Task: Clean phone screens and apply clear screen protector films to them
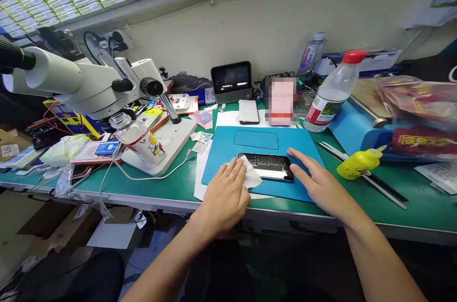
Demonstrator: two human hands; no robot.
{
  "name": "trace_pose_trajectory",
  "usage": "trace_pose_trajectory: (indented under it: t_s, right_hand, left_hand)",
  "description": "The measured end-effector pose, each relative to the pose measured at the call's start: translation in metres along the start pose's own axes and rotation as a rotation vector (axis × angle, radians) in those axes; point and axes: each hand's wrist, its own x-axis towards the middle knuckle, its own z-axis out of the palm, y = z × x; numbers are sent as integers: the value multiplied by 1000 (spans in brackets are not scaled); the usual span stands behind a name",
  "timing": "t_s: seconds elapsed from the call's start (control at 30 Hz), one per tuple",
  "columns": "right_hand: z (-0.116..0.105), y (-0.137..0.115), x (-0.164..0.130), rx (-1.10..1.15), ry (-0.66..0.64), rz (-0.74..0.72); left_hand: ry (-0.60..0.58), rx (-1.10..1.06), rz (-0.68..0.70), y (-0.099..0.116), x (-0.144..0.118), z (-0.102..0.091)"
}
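A phone (273, 167) with a dark, glossy, reflecting face lies on a blue mat (221, 150). My left hand (226, 192), a ring on one finger, presses a white wipe (252, 176) with flat fingers held together over the phone's left end, hiding that end. At the opposite end, my right hand (319, 183) has its fingers stretched out and thumb apart, close by the phone's edge; whether it touches cannot be told. Behind the phone, a thin dark rounded outline (256, 140), phone-shaped, shows on the mat.
A microscope (89, 85) and a clear bottle (139, 138) stand left. A white cable (160, 177) runs along the green table (178, 190). A yellow squeeze bottle (359, 163), thin sticks (385, 185) and a red-capped bottle (330, 95) are right. Behind stands a small screen (232, 81).
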Motion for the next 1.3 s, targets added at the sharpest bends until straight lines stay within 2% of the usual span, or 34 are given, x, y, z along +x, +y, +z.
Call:
trace_pose_trajectory:
  t_s: [0.2, 0.33, 0.5, 0.73, 0.83, 1.0, 1.3]
  right_hand:
    - [0, 5, 2, -26, -10, -10]
    - [1, 7, 2, -48, 36, -30]
    - [2, 8, 2, -110, 145, -65]
    - [5, 10, 0, -101, 177, -98]
    - [6, 11, 0, -97, 171, -102]
    - [6, 13, 1, -91, 168, -84]
    - [6, 14, -1, -131, 215, -156]
  left_hand:
    - [-44, -79, -50, -16, 34, -3]
    - [-25, -97, -25, -14, 37, 2]
    - [-1, -105, 30, 8, 31, 9]
    - [44, -45, 118, 53, 71, 22]
    - [63, -23, 141, 68, 80, 27]
    - [67, 20, 160, 79, 74, 32]
    - [48, 7, 210, 82, 37, 31]
